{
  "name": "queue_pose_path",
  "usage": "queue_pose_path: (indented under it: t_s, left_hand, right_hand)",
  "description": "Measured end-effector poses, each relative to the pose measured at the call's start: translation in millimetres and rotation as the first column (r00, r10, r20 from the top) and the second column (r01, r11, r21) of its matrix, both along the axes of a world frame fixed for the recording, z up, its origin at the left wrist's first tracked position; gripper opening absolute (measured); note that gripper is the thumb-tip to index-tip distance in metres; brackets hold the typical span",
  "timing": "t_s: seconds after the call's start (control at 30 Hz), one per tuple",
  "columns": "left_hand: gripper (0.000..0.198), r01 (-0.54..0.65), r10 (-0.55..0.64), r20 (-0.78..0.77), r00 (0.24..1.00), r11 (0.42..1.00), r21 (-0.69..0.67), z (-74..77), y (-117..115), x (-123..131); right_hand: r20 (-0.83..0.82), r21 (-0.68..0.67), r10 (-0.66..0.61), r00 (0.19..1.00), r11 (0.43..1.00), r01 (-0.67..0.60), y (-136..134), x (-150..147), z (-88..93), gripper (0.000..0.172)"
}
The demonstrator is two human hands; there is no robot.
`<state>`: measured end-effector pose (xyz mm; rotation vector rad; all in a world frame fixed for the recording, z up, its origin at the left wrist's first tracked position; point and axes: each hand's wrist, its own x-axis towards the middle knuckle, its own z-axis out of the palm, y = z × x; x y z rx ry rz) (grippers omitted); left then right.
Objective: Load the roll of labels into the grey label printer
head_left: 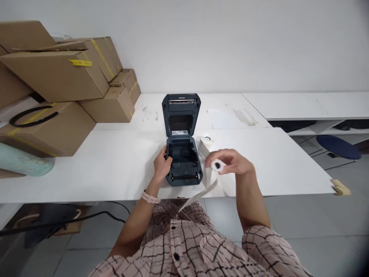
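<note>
Taking the dark blue-grey plastic machine (184,157) as the centre of a clock, with twelve away from the person, it stands on the white tabletop (115,165) with its hinged lid (181,109) raised at twelve. At nine, the left hand (162,163) is closed over the base's side wall, thumb over the rim. At three, the right hand (230,161) is curled around a small white paper roll with a dark core (214,166), apart from the machine. A loose white paper strip (198,195) trails past five over the table edge; another white roll (208,138) sits at two. The step in hand appears to be handling the roll while steadying the opened machine. The next move probably calls for a secure hold on the roll and control of the loose strip.
</note>
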<state>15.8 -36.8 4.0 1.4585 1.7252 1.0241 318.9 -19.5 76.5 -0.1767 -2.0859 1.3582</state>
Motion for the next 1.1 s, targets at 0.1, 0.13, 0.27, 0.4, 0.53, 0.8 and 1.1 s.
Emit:
queue_pose_path:
  t_s: [0.1,0.13,0.27,0.4,0.53,0.8,1.1]
  left_hand:
    - [0.072,-0.023,0.023,0.000,1.000,1.000,-0.014,-1.1,0,0]
    - [0.071,-0.028,0.028,0.004,1.000,0.999,-0.017,-2.0,1,0]
    - [0.074,-0.033,0.033,0.046,0.998,0.999,-0.006,-9.9,5,-2]
    - [0.077,-0.051,0.050,0.079,0.996,0.999,0.014,-20.1,10,-5]
    - [0.076,-0.062,0.058,0.090,0.994,0.997,0.041,-24.6,11,-6]
    - [0.079,-0.076,0.074,0.053,0.996,0.997,0.023,-16.2,12,-3]
    - [0.078,-0.077,0.077,0.000,0.997,0.997,0.000,-4.8,8,3]
  right_hand:
    - [-0.195,-0.087,-0.197,0.961,0.979,0.183,-6,57,-19.3,0.037]
    - [-0.183,-0.149,-0.310,0.933,0.947,0.285,-5,72,-27.9,0.036]
    - [0.116,-0.374,-0.612,0.783,0.703,0.605,6,96,-65.4,0.039]
    - [0.210,-0.469,-0.613,0.762,0.620,0.628,19,79,-101.3,0.045]
    - [0.206,-0.485,-0.577,0.791,0.642,0.594,24,75,-118.2,0.049]
    - [0.294,-0.261,-0.557,0.777,0.735,0.626,70,78,-74.4,0.078]
    - [0.410,-0.164,-0.525,0.746,0.762,0.627,112,16,-58.9,0.071]
